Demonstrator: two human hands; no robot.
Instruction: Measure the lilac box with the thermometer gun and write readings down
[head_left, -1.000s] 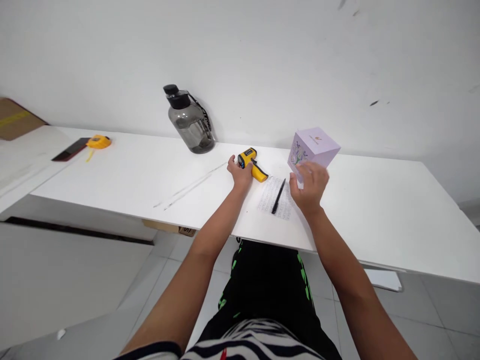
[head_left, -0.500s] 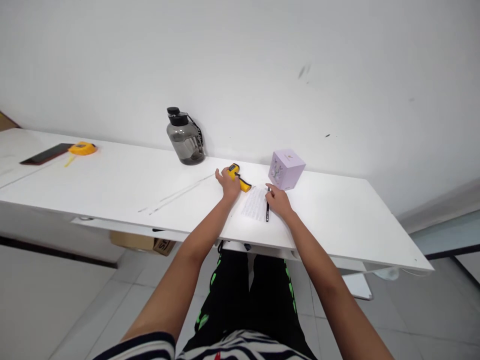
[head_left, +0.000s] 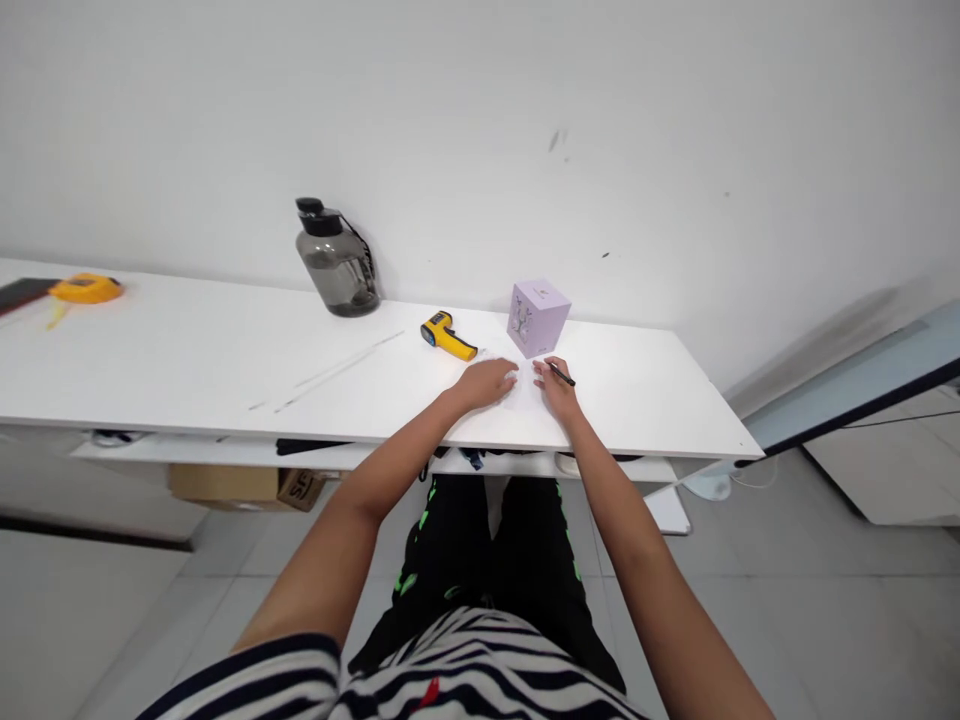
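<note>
- Already grasped pen (head_left: pixel 562 376) with fingers of right hand (head_left: pixel 557 388).
- Rested left hand (head_left: pixel 486 383) on paper (head_left: pixel 520 400); couldn't tell its grip.
- Had yellow gun-shaped device (head_left: pixel 452 342) untouched, ten o'clock.
- Couldn't discern anything written.

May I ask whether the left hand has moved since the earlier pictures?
Yes: judged against the black-lidded water bottle, the left hand has moved right, farther from it.

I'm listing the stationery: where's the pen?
In the head view, right of centre, the pen is in the right hand, just in front of the purple box.
</note>
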